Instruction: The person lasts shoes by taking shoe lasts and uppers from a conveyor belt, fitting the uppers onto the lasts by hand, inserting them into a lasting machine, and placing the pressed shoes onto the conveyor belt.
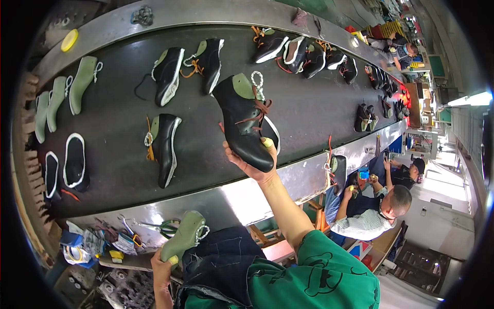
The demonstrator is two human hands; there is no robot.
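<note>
Brown-laced black shoe (240, 133), held aloft; green last (182, 237), tilted.

We are in a shoe workshop, laid out like a factory line: black shoes (164, 149) and green lasts (82, 85) lie along a long dark surface (118, 118) with metal edging (206, 198), a person in a striped shirt (362, 224) and others work farther down it, scissors (169, 225) lie at its side, and a bright lamp (471, 99) lights the room
</note>
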